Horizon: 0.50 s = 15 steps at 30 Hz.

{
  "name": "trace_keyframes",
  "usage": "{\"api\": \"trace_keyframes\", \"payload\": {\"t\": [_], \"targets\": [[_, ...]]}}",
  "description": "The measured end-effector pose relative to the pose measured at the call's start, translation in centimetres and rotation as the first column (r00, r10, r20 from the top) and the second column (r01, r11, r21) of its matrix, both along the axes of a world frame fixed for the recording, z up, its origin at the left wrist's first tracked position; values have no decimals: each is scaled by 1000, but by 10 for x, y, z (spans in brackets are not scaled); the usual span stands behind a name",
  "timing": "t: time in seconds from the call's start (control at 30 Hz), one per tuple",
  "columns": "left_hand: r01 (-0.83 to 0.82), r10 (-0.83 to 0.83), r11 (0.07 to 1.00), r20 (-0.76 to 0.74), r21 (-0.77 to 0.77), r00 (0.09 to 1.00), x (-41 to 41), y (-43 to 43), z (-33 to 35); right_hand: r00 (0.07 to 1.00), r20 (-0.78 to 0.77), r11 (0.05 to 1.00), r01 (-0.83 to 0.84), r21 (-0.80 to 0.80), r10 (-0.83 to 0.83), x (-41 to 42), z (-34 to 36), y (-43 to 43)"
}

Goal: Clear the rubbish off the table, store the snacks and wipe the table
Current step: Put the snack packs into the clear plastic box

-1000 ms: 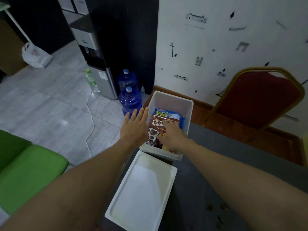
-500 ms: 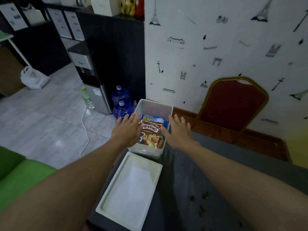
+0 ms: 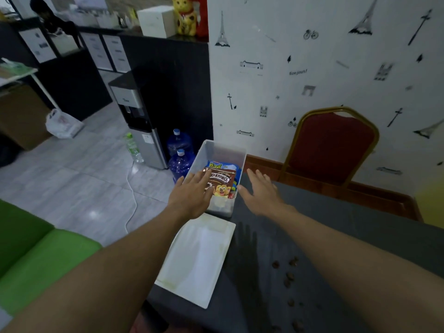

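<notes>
Snack packets (image 3: pixel 221 184) inside the white bin (image 3: pixel 217 150) (its lid (image 3: pixel 199 258) just beside)

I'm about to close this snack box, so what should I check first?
1. Brown cereal packet and blue snack packet inside the clear plastic box: ok.
2. Packets below the rim: cannot tell.
3. Left hand and right hand empty: ok.
4. White rectangular lid on the dark table by the box: ok.
5. Table clean: not ok, brown crumbs present.
</notes>
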<state>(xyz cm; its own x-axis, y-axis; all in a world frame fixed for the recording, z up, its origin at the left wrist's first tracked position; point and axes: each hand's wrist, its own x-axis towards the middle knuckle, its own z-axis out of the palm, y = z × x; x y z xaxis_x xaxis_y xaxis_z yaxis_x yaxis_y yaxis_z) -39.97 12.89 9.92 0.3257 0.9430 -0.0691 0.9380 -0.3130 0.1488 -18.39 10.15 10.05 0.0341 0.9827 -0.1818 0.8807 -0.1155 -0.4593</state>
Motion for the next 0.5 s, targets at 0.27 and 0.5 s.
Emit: {"api": "trace_keyframes", "payload": {"t": [0.27,0.5], "targets": [[148,-151,986,43,72,988,-35,-14,-12,982,-97,985,168,36,-164,-25,-17,-23],[259,-259,966,82,15,962,-85,-31,-55,954,-56,953,290,-87,-295,-64,-56,-50]]}}
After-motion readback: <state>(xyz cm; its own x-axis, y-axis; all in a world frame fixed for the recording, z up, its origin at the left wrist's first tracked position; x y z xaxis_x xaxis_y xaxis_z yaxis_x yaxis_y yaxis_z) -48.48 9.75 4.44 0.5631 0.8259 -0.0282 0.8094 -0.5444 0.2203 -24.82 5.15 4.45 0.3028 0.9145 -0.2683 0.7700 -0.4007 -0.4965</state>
